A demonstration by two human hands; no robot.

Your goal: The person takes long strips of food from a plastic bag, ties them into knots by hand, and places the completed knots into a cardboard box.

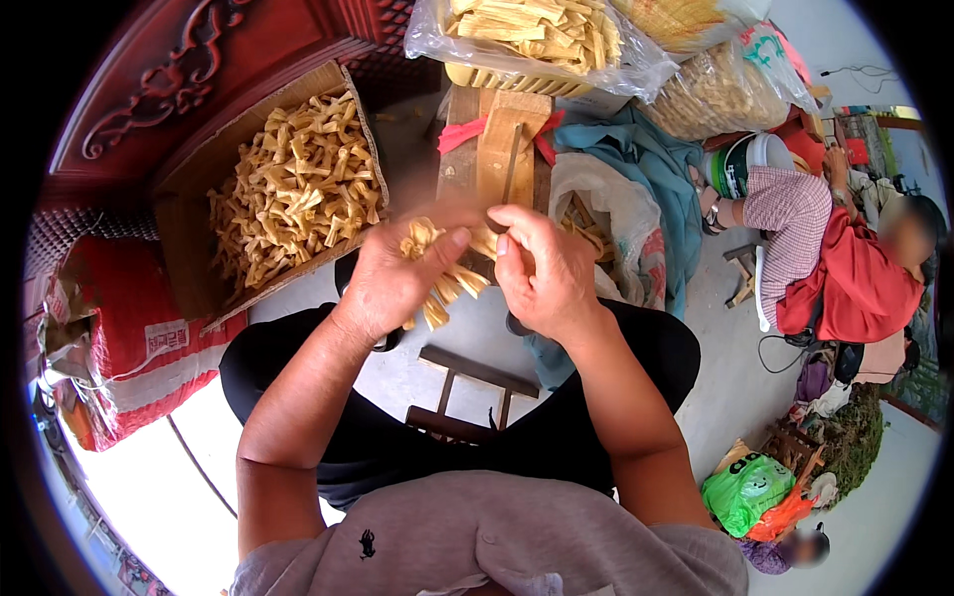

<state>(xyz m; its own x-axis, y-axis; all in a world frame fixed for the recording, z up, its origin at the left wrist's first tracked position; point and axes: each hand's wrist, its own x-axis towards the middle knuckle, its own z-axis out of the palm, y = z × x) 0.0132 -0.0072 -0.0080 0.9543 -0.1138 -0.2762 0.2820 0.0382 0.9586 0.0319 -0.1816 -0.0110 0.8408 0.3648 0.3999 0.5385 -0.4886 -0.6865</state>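
Note:
My left hand is closed around several pale yellow, flat-ended strips, some folded or knotted, which stick out below and above its fingers. The fingers of that hand are partly smeared by motion. Close beside it, my right hand pinches one more yellow strip between thumb and fingers. Both hands are over my lap, near the end of a wooden bench with a slotted block and red cloth. To the left, a cardboard box is heaped with short knotted yellow pieces.
A yellow basket lined with clear plastic holds more strips at the far side. Right of the bench are an open white sack and blue-green cloth. A small wooden stool is below my hands. Another person sits at right.

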